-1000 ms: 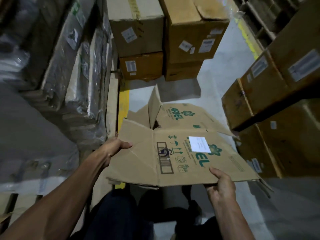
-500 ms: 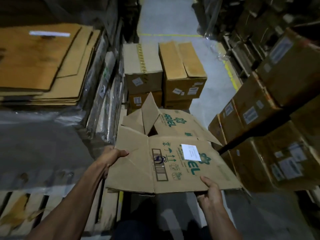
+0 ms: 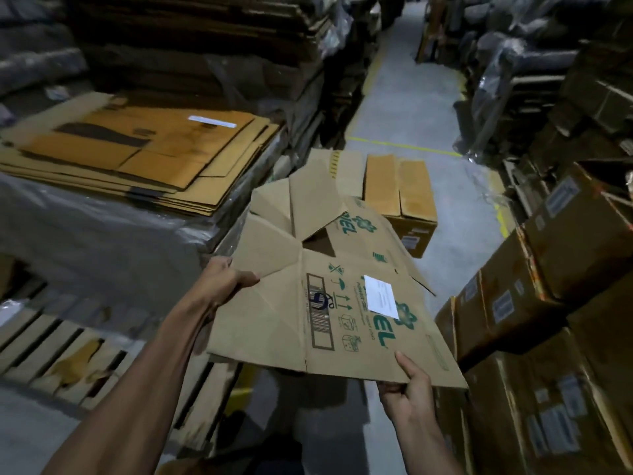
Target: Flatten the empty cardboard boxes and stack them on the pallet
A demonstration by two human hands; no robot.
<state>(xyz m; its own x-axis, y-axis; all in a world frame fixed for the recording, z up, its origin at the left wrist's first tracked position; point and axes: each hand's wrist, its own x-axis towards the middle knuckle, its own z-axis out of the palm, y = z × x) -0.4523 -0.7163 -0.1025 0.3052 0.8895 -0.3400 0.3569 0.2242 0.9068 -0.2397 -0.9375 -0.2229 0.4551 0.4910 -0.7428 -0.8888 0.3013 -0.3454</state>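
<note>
Now the flat brown cardboard box with green print point(image 3: 329, 303) is up higher, mid-frame. Left hand point(image 3: 224, 281) and right hand point(image 3: 407, 389) grip its edges. Next stop looks like the flat-box stack point(image 3: 137, 156), upper left.

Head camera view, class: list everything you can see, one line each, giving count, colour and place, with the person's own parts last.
Flattened Ariel box: one, tan with green print, held centre.
Flat cardboard stack: one pile, brown, upper left.
Wooden pallet: one, pale, lower left.
Closed boxes: several, brown, on the floor behind.
Labelled boxes: several, brown, stacked right.
Floor: grey, yellow lines.
Left hand: grips the box's left edge.
Right hand: grips its near edge.
</note>
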